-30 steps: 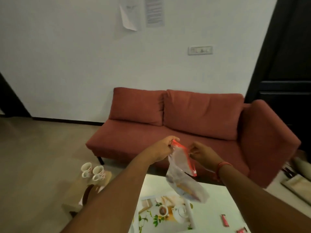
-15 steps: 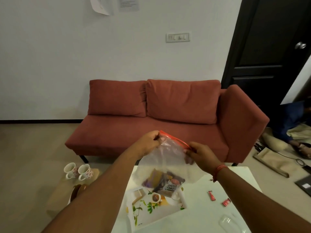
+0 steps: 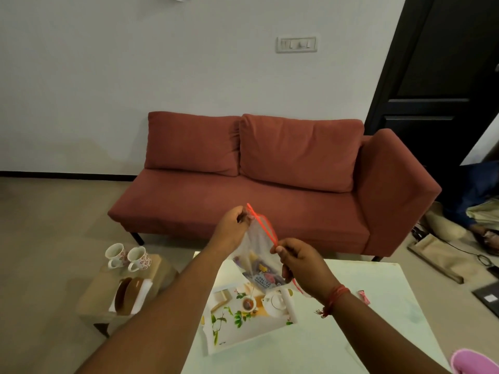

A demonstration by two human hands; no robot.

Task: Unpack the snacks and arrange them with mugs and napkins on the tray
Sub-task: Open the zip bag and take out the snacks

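I hold a clear zip bag (image 3: 256,249) with a red seal strip above the white table (image 3: 351,319). My left hand (image 3: 232,229) pinches the strip's far end and my right hand (image 3: 299,259) pinches its near end. Several snack packets (image 3: 263,276) sit in the bag's bottom. Under the bag lies a white tray (image 3: 243,322) with a printed teapot and flower picture. Two floral mugs (image 3: 127,256) stand on a low stool (image 3: 100,295) to the left, next to a brown holder with white napkins (image 3: 129,295).
A red sofa (image 3: 270,184) stands behind the table. One small red wrapped sweet (image 3: 363,296) lies on the table to the right. A pink object (image 3: 475,361) shows at the bottom right corner. Bags and a person's legs lie on the floor at far right.
The bag's mouth has turned from wide across to an angled line, with my right hand nearer to me. The view has tilted down slightly, showing more of the table.
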